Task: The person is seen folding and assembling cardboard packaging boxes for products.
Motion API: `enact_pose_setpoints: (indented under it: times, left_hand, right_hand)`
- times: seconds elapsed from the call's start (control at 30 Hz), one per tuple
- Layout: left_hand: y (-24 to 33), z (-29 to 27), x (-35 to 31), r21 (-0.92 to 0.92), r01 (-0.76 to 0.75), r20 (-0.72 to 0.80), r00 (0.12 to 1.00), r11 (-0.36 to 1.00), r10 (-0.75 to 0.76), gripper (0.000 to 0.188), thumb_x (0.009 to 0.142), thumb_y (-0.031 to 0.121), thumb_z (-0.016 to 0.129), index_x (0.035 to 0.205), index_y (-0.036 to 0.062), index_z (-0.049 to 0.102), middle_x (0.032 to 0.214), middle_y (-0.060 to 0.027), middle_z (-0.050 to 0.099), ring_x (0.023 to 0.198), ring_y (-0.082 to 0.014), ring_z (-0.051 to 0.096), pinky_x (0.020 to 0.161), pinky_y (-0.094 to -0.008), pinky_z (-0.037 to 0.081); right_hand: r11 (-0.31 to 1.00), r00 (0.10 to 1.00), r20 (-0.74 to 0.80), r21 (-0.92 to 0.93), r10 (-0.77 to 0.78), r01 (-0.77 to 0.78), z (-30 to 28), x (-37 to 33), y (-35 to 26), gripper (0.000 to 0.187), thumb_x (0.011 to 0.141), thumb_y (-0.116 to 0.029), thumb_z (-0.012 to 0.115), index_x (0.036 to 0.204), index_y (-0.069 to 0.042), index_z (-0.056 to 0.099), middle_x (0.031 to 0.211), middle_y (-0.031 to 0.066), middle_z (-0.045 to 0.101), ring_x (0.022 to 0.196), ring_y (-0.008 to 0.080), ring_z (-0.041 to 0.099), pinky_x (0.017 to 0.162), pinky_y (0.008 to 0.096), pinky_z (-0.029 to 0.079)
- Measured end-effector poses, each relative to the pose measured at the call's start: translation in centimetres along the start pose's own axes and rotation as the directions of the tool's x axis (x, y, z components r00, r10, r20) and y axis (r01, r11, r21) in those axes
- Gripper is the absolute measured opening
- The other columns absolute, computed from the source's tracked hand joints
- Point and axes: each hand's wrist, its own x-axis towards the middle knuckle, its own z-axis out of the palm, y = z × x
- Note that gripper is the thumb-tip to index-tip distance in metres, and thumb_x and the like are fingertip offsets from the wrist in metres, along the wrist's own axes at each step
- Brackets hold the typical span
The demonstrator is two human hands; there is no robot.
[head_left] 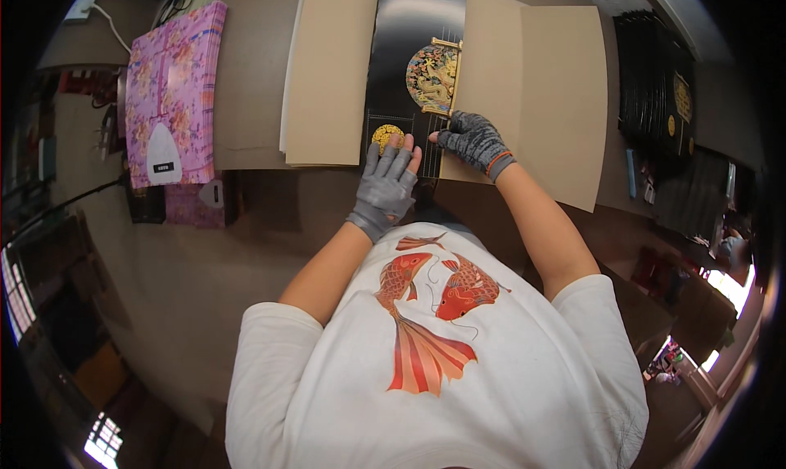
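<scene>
A long black printed card panel lies before me, with a colourful fan-shaped picture and a round gold emblem. Over the emblem's lower part rests my left hand, in a grey glove with bare fingertips, its fingers stretched out flat on the panel. My right hand, in a dark grey knit glove with an orange-trimmed cuff, is curled at the panel's right edge, just below the fan picture. Its bare thumb or fingertip points left onto the black surface. What those curled fingers hold, if anything, is hidden.
Brown cardboard sheets flank the panel, with a wide folded one on the right. A stack of purple flowered packets lies at left, near a white power socket with a cable. Black printed pieces are stacked at far right.
</scene>
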Motion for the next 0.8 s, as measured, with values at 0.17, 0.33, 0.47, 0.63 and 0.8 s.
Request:
enact_pose_setpoints:
  times: [0.17,0.33,0.47,0.63,0.8]
  left_hand:
    - [-0.2,0.4,-0.3,0.015,-0.057,-0.071,0.996,0.998,0.058,0.087,0.064,0.024,0.081,0.142,0.009,0.047,0.15,-0.0144,0.043,0.142,-0.0348,0.036,0.113,-0.0581,0.027]
    - [-0.6,1.1,-0.2,0.023,-0.056,-0.134,0.989,0.998,0.059,0.083,0.065,0.023,0.079,0.142,0.0117,0.048,0.149,-0.0137,0.045,0.139,-0.0349,0.039,0.112,-0.0572,0.029]
    - [-0.9,1.6,-0.2,-0.011,-0.056,-0.175,0.983,0.998,0.053,0.08,0.066,0.024,0.078,0.14,0.0124,0.05,0.148,-0.0132,0.046,0.138,-0.034,0.041,0.111,-0.0559,0.03]
    - [-0.5,0.9,0.9,0.015,-0.059,-0.179,0.982,0.998,0.061,0.066,0.07,0.029,0.074,0.132,0.0125,0.058,0.136,-0.0118,0.056,0.131,-0.0324,0.049,0.106,-0.0517,0.036]
    - [-0.5,1.4,-0.1,-0.098,-0.031,-0.147,0.989,0.995,0.017,0.062,0.066,0.021,0.072,0.126,0.0122,0.062,0.124,-0.01,0.062,0.114,-0.0309,0.057,0.097,-0.0486,0.042]
  right_hand:
    - [0.999,1.0,0.019,0.045,0.014,-0.015,0.1,-0.2,0.1,0.04,0.08,-0.039,0.077,0.09,-0.002,0.068,0.07,0.0105,0.068,0.057,0.0184,0.065,0.059,0.0329,0.053]
    - [0.997,0.996,0.047,0.009,0.078,-0.079,-0.3,-0.3,-1.4,0.04,0.08,-0.037,0.078,0.094,-0.001,0.067,0.069,0.0102,0.067,0.062,0.0191,0.066,0.064,0.0338,0.054]
    - [0.939,0.997,-0.06,-0.339,0.043,-0.061,0.0,-0.1,-2.1,0.04,0.079,-0.034,0.079,0.098,-0.001,0.066,0.083,0.0136,0.069,0.077,0.0244,0.068,0.074,0.0362,0.055]
    - [0.625,0.487,-0.394,-0.522,-0.78,0.58,2.5,3.4,-6.3,0.039,0.075,-0.015,0.072,0.111,-0.006,0.064,0.107,0.0154,0.066,0.096,0.0346,0.064,0.088,0.0437,0.05]
    - [0.05,0.397,0.347,-0.696,-0.85,0.716,8.8,7.3,-11.8,0.047,0.078,-0.03,0.065,0.125,-0.026,0.058,0.128,0.0087,0.057,0.121,0.0312,0.054,0.105,0.0559,0.036]
